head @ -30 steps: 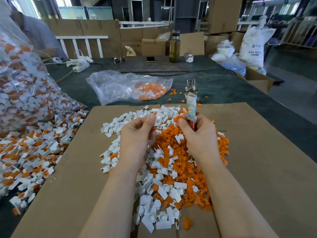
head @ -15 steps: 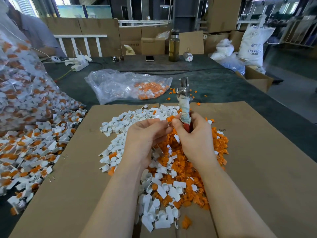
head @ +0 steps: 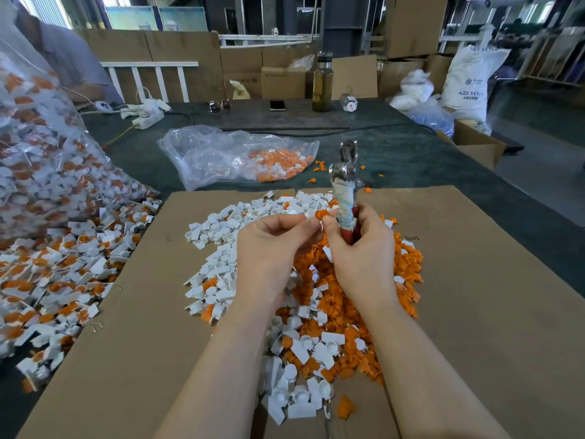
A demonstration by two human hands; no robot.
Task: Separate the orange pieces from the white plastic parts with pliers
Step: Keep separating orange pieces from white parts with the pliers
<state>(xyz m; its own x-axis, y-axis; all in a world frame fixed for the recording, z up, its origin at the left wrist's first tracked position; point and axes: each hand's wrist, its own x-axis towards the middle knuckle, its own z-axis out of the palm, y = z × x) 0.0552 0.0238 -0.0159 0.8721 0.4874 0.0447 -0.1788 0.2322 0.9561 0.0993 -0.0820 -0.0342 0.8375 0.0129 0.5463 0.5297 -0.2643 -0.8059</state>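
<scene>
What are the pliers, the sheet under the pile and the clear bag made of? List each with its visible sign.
Pliers: shiny metal head, glinting; red handles, likely plastic-coated, partly wrapped in grimy cloth or tape.
Sheet: brown corrugated cardboard, matte, with a seam visible.
Clear bag: thin plastic film, crinkled and glossy, orange pieces showing through.

1. White sack (head: 468,80), far beyond the fingers to the right: "ABS RESIN", with smaller print beneath, perhaps "ABS" again, too blurred to read.
2. Cardboard (head: 474,280), right of the fingers: faint print, unreadable.
</scene>
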